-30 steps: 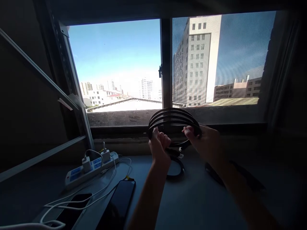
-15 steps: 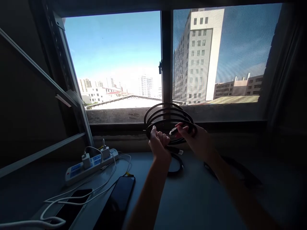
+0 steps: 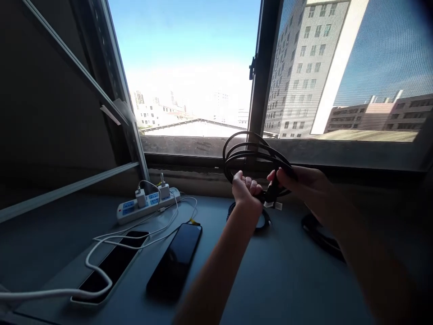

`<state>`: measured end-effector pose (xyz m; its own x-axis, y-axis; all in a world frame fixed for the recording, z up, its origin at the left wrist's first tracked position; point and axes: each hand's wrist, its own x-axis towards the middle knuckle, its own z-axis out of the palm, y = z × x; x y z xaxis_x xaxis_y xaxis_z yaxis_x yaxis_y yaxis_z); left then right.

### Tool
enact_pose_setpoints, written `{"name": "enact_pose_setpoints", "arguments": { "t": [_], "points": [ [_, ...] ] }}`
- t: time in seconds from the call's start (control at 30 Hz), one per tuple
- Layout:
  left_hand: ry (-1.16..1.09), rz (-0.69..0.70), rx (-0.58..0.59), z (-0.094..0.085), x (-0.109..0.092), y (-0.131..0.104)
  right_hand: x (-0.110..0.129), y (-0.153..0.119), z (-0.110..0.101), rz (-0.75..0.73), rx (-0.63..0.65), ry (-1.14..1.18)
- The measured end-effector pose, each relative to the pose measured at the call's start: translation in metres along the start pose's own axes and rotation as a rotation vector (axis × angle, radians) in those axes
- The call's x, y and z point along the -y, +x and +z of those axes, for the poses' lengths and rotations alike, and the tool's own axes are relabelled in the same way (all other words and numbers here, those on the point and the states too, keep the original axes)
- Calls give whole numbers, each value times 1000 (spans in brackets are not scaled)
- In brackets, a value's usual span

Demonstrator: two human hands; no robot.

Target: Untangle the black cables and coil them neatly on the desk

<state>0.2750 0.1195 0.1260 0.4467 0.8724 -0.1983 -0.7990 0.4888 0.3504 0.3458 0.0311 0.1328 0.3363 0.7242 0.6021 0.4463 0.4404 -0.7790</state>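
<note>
A black cable [image 3: 252, 154] is wound into several loose loops and held up in front of the window sill. My left hand [image 3: 247, 189] closes round the lower left of the coil, thumb up. At its right side my right hand [image 3: 297, 178] grips the cable, the fingers partly hidden by the loops. Below my hands hang two cable ends close together, with a pale connector tip [image 3: 278, 206] showing. Behind my left wrist, a smaller black cable coil [image 3: 267, 222] lies on the table.
On the left, a white power strip [image 3: 149, 206] holds two chargers with white cables. Two phones lie nearby, a black phone [image 3: 176, 259] and a pale-edged phone [image 3: 111, 266]. Another black cable coil [image 3: 321, 239] rests beneath my right forearm. A metal frame bar [image 3: 71, 187] crosses the left side.
The view has tilted down and shifted left. My right hand has moved from a connector end to the coil's right side, and the connector ends now hang together below.
</note>
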Motion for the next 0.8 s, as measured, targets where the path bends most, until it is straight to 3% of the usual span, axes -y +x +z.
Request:
{"name": "enact_pose_setpoints", "arguments": {
  "t": [0.17,0.23,0.47,0.63,0.8],
  "points": [
    [-22,-13,16,0,-1,1,9,-3,3,28,151,14],
    [-8,21,22,-1,0,1,10,-4,3,-12,137,-61],
    [179,338,37,-7,5,5,9,-13,11,-288,-304,-442],
    [264,326,74,-5,6,2,8,-18,11,-446,-433,-545],
    [433,301,227,-4,3,-2,7,-15,3,-403,-602,-508]
  ]
}}
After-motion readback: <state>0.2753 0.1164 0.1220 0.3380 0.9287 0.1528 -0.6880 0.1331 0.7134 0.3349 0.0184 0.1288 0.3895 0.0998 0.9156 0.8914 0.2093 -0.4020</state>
